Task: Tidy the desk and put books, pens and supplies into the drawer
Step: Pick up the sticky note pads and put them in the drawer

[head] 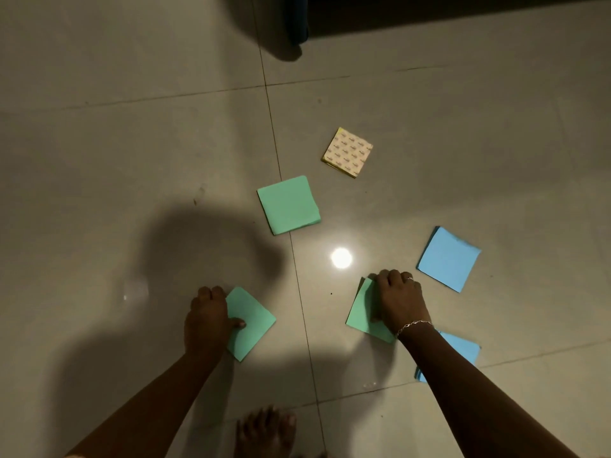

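Green pad [254, 325] at 7 o'clock pinched by left hand [206, 320], right hand [401, 304] fingers [393, 276] curled on 5 o'clock stack [362, 314], probably gathering both up.

Lower right of the light spot [341, 258], the right forearm [479, 391] covers most of a blue pad [464, 350], just corners poking out, and the right grip [400, 304] hides a good half of the right green pad [358, 312]. Lower left of the spot, the left grip [211, 320] hides one edge of the left green pad [254, 325]. Above the spot, the print on the patterned pad [347, 153] is too small to read and the dark furniture [446, 11] is cut by the top edge, while below it a foot [264, 431] runs off the bottom.
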Demonstrator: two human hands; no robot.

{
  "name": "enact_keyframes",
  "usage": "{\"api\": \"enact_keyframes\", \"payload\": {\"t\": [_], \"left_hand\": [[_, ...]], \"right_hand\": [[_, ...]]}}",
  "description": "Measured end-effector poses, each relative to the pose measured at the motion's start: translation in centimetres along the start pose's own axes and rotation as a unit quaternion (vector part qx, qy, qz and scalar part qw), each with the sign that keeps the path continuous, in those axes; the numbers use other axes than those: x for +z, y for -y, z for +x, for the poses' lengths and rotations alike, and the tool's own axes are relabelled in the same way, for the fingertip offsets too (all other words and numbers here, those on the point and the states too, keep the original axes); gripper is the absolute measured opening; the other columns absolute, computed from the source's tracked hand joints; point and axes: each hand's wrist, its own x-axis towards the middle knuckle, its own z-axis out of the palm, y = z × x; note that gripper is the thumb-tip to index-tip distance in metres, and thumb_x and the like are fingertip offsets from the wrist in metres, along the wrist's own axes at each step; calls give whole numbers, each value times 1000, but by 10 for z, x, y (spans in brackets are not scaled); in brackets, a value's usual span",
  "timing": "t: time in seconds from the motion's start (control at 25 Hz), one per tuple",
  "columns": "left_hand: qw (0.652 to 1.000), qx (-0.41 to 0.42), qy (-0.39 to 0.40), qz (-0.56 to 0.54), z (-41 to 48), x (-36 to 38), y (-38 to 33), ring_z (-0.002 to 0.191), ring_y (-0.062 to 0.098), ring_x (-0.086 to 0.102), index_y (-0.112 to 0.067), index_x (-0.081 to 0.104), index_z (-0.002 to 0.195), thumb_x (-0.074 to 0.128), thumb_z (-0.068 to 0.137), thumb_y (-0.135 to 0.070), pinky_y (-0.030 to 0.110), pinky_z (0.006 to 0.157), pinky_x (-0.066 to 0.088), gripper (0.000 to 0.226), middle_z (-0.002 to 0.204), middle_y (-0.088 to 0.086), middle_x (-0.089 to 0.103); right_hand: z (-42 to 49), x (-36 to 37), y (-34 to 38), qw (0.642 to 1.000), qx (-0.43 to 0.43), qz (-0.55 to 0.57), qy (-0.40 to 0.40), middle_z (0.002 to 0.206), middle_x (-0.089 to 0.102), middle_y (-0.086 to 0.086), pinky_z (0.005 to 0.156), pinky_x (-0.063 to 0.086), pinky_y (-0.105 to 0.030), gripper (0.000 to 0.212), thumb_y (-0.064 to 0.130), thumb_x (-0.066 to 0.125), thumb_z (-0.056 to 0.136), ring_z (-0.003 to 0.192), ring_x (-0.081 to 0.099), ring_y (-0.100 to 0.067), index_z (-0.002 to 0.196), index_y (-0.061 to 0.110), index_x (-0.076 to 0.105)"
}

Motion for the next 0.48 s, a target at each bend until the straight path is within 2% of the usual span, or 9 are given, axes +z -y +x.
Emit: {"api": "enact_keyframes", "payload": {"t": [0.04, 0.08, 0.12, 0.16, 0.28, 0.36, 0.44, 0.48], "left_hand": [[1000, -6, -8, -25, -2, -4, -1, 101, 37, 54, -1, 52, 107, 71, 76, -24, 43, 77, 45, 43, 113, 19, 52], [999, -6, -19, -48, -6, -9, -1, 99, 37, 56, -1, 54, 103, 64, 81, -18, 41, 75, 44, 29, 110, 19, 55], [997, 2, -35, -64, -13, -16, -1, 96, 37, 58, -3, 55, 99, 59, 84, -14, 39, 73, 43, 20, 104, 20, 59], [996, 11, -50, -76, -23, -25, -2, 93, 38, 59, -4, 57, 97, 56, 84, -11, 39, 70, 43, 14, 98, 21, 62], [986, 26, -89, -136, -70, -63, -7, 82, 39, 61, -5, 61, 89, 56, 82, -4, 39, 63, 43, 9, 84, 22, 66], [981, 7, -92, -172, -115, -100, -8, 78, 37, 62, -5, 61, 86, 59, 82, -5, 36, 61, 42, 4, 80, 19, 67], [972, -15, -99, -213, -167, -141, -4, 75, 35, 63, -6, 61, 83, 62, 82, -7, 33, 59, 42, 2, 78, 16, 68], [966, -22, -104, -234, -193, -165, -2, 73, 33, 63, -6, 61, 80, 64, 82, -7, 32, 58, 43, 3, 77, 15, 68]], "right_hand": [[-2, -5, 2, 1000, 1, 5, 14, 86, 64, -20, 54, 52, -36, 63, 12, 86, 46, 68, 63, -37, 103, -2, 62], [-7, -10, 3, 1000, 7, 17, 15, 102, 61, -19, 64, 51, -36, 53, 11, 73, 69, 82, 63, -38, 118, 1, 54], [-13, -14, 2, 999, 9, 34, 37, 114, 58, -14, 71, 49, -34, 46, 9, 57, 83, 94, 61, -35, 127, 7, 45], [-22, -22, 1, 997, 12, 48, 60, 118, 58, -9, 73, 46, -32, 44, 7, 47, 87, 100, 60, -33, 130, 13, 42], [-66, -64, 2, 994, 13, 99, 43, 110, 63, -4, 64, 39, -29, 44, 4, 50, 82, 97, 61, -30, 124, 18, 48], [-101, -114, 7, 991, 17, 135, 11, 95, 68, -8, 57, 39, -29, 45, -3, 59, 72, 82, 64, -33, 113, 15, 58], [-140, -169, 10, 992, 6, 126, -12, 70, 68, -8, 42, 39, -25, 52, -12, 71, 46, 55, 63, -32, 93, 11, 67], [-161, -199, 12, 994, -6, 109, -26, 59, 65, -4, 35, 35, -22, 58, -13, 74, 31, 44, 59, -28, 82, 12, 69]]}}
